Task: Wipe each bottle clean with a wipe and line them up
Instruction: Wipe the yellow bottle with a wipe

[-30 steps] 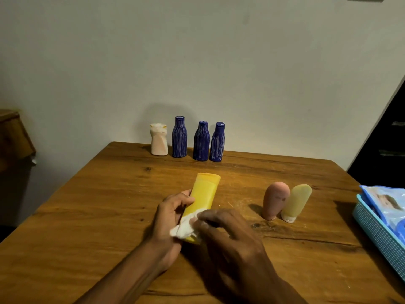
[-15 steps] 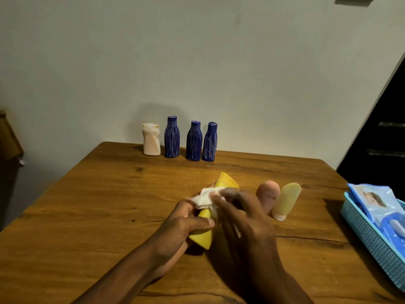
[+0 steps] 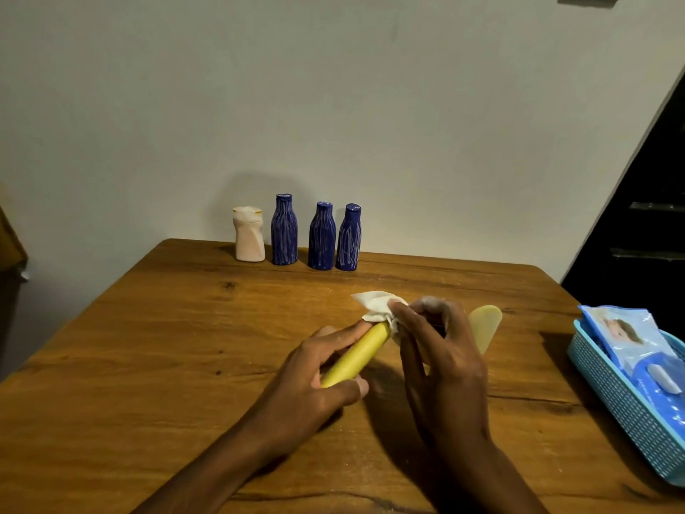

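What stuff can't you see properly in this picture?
Head view only:
- Pink bottle: hidden behind the right hand.
- Pale yellow bottle: its lower part is covered by that hand.
- Yellow tube: its far end is wrapped in the white wipe; the left hand covers part of it.
- Blue basket: cut off by the right edge.
- Wipes packet: print too small to read.

Four bottles (image 3: 298, 233) stand in a row at the table's (image 3: 148, 346) far edge, against the wall. A basket (image 3: 626, 413) holding wipe packs (image 3: 630, 339) sits at the right edge.
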